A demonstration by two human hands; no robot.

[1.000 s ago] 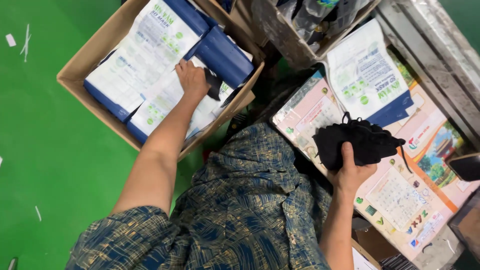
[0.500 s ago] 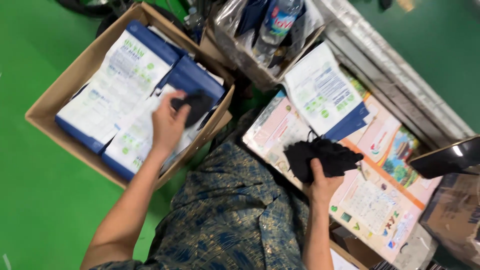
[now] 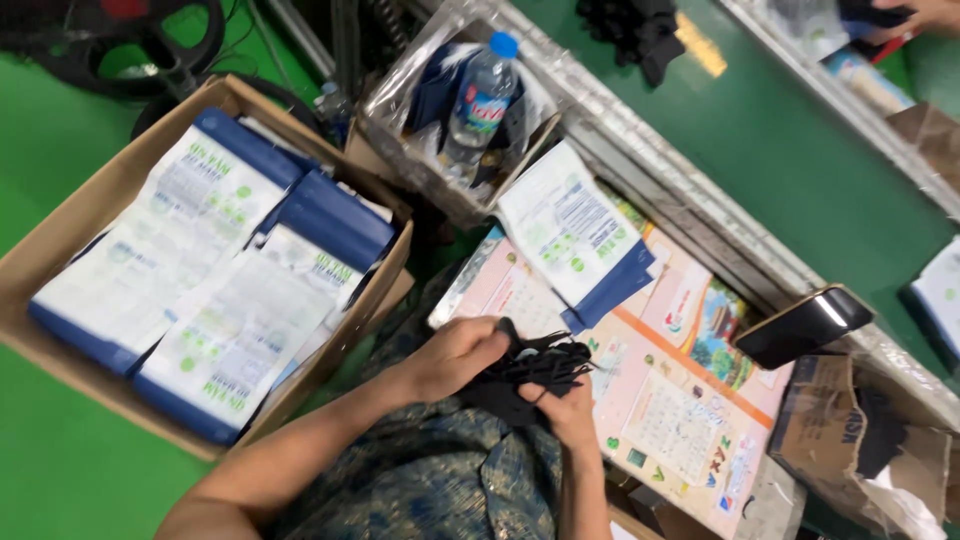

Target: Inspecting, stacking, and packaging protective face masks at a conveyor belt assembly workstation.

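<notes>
— Black fabric bundle [image 3: 535,372], soft, crumpled, with thin loops trailing off the right edge. Held over the lap, just at the near edge of the printed sheet [image 3: 670,400].

— Held how?

— Pinched from both sides. Left hand [image 3: 450,358] curled over the top left part, fingers closed on the cloth; right hand [image 3: 568,408] gripping from below, thumb pressed in. Probably gathered that way to keep the loose pieces together.

— And beneath?

— Flat, glossy, colourful sheet, laid like a work mat. On it, a white pouch with a blue end [image 3: 578,235], smooth and flat, lying askew near the far corner. A dark phone [image 3: 803,325] tilted at the right edge.

— Further out?

— To the left, an open cardboard box [image 3: 60,235] on the green floor, packed with similar white-and-blue pouches [image 3: 210,280] stacked flat, likely for easy reach. Beyond, a clear-wrapped tray [image 3: 400,100] holding a plastic water bottle [image 3: 480,100].
</notes>
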